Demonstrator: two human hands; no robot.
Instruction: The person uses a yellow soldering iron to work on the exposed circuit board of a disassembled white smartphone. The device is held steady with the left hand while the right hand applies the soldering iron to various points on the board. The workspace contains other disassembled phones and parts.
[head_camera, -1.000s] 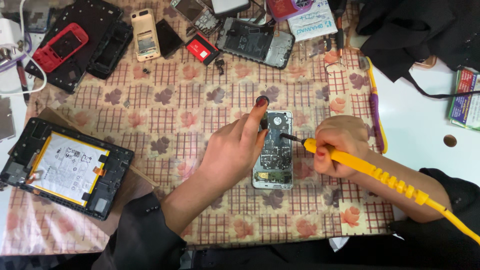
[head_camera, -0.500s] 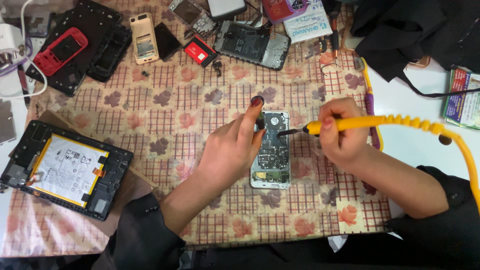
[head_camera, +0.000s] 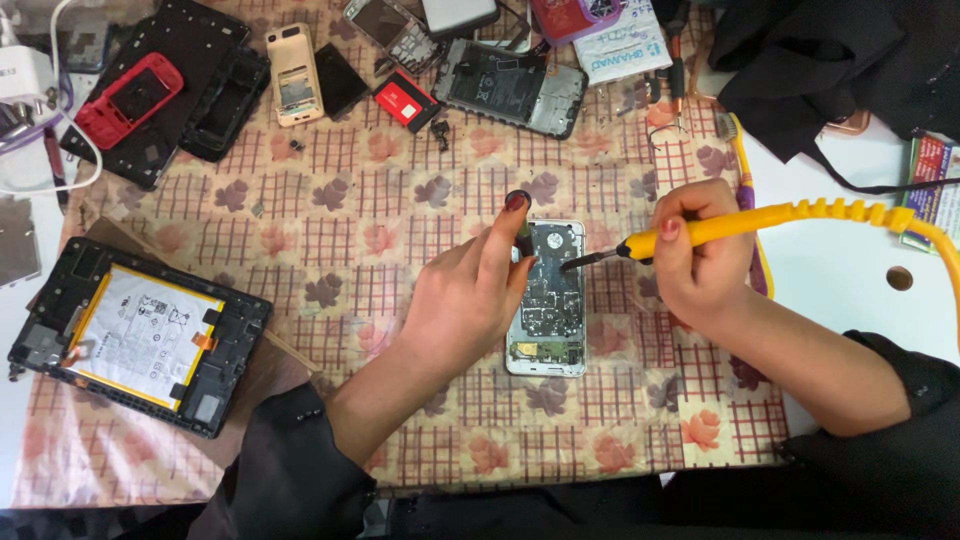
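Steadying an opened smartphone (head_camera: 548, 300) at the middle of a floral tablecloth (head_camera: 330, 230), the left hand (head_camera: 470, 295) presses its edge while the right hand (head_camera: 700, 255) grips a yellow soldering iron (head_camera: 740, 222), tip on the upper circuit board, a step that appears to demand fine, steady control.

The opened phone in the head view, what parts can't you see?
Head view:
- The opened phone's left edge is hidden under the left hand.
- The yellow tool's handle is partly wrapped by the right hand.
- The tool's cord is cut off by the right edge.
- The phone's tiny parts are too small to identify.
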